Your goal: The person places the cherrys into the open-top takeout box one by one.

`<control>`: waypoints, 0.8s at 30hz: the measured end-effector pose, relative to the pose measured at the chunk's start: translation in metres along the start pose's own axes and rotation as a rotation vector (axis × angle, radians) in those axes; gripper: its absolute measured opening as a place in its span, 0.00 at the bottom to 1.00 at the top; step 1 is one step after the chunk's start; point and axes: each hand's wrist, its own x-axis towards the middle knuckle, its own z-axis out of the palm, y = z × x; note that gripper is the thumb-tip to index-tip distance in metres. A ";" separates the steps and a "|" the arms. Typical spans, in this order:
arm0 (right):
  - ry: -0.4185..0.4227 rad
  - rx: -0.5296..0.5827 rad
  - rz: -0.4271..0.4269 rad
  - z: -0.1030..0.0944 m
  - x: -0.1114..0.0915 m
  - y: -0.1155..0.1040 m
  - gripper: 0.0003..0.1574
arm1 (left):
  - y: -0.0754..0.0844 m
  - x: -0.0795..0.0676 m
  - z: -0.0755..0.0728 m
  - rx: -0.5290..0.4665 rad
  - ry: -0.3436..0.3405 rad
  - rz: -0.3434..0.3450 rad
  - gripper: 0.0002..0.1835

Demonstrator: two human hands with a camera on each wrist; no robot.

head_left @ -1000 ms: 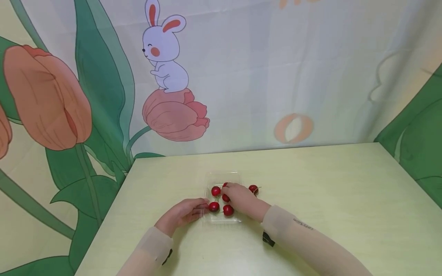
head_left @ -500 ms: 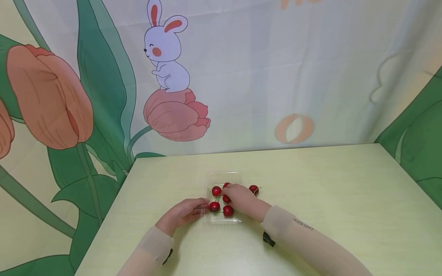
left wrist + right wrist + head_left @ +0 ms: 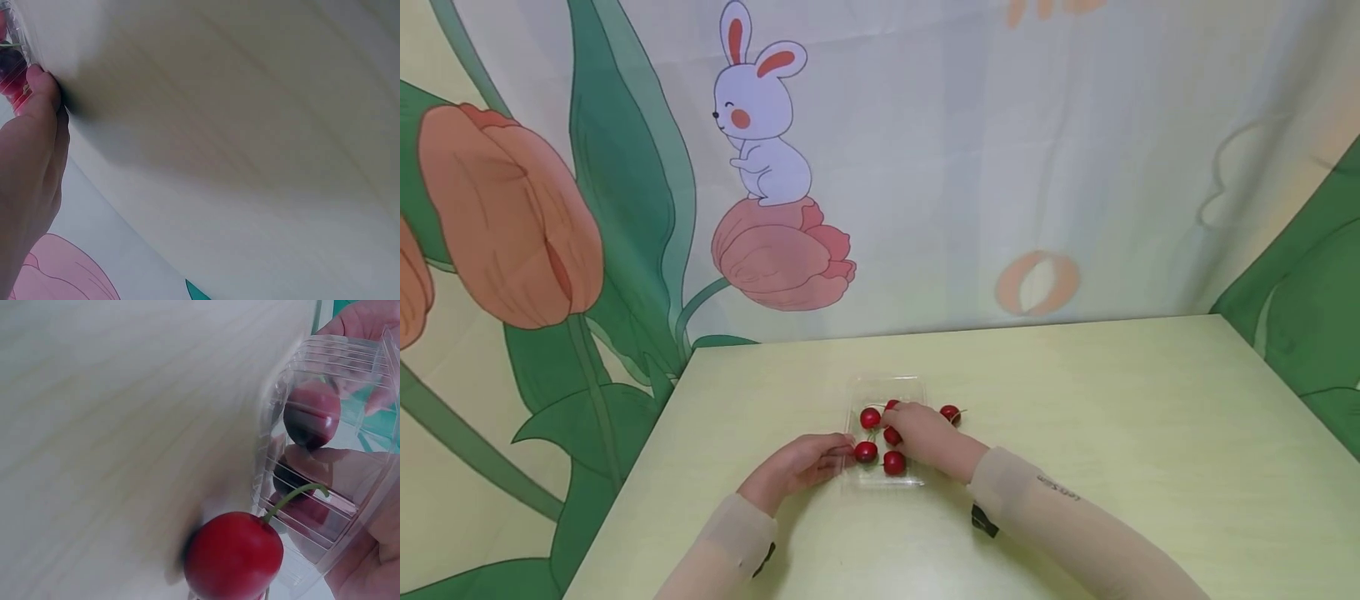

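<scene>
A clear plastic box (image 3: 883, 482) stands on the table with several red cherries in it, among them one cherry (image 3: 866, 452) near its left wall. My left hand (image 3: 801, 462) holds the left wall of the box by its edge. Over the box's right side reaches my right hand (image 3: 925, 433), its curled fingers pinching a cherry (image 3: 892, 435) partly covered by the hand. Another cherry (image 3: 892, 405) shows just behind the fingertips. Outside the box, a stemmed cherry (image 3: 234, 556) fills the bottom of the right wrist view.
Right of the box, beyond the right hand, a cherry (image 3: 950, 414) lies on the pale yellow table (image 3: 1112, 417). A printed cloth (image 3: 925, 167) with a rabbit and tulips hangs behind the table's back edge.
Both hands stay in place at the box. The cherry nearest the front has shifted very slightly; the whole head view has drifted a little.
</scene>
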 end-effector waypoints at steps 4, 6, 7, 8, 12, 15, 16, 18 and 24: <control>-0.010 -0.002 -0.001 0.000 0.000 -0.001 0.22 | -0.002 0.000 0.000 -0.001 0.009 0.000 0.21; -0.013 -0.007 0.001 -0.001 0.000 -0.001 0.22 | -0.002 0.000 0.000 0.008 0.015 0.001 0.21; -0.014 -0.010 0.001 -0.001 0.000 -0.001 0.22 | -0.002 0.000 0.000 0.012 0.017 0.003 0.20; -0.013 -0.011 0.001 -0.001 0.000 -0.001 0.23 | -0.002 0.001 0.000 0.009 0.019 0.004 0.20; -0.018 -0.012 0.004 -0.002 0.000 0.000 0.23 | -0.001 0.001 0.000 -0.001 0.010 0.015 0.21; -0.023 -0.002 0.001 -0.004 0.000 0.001 0.23 | -0.001 0.001 0.000 -0.007 0.001 0.016 0.22; -0.024 0.004 -0.003 -0.004 0.000 0.001 0.23 | -0.001 0.001 0.000 -0.013 0.000 0.015 0.22; -0.026 0.015 -0.010 -0.005 0.001 0.001 0.22 | -0.001 0.001 0.000 -0.011 0.003 0.016 0.22; -0.027 0.056 -0.037 -0.007 0.000 0.001 0.19 | -0.003 0.000 0.000 0.004 0.019 0.016 0.20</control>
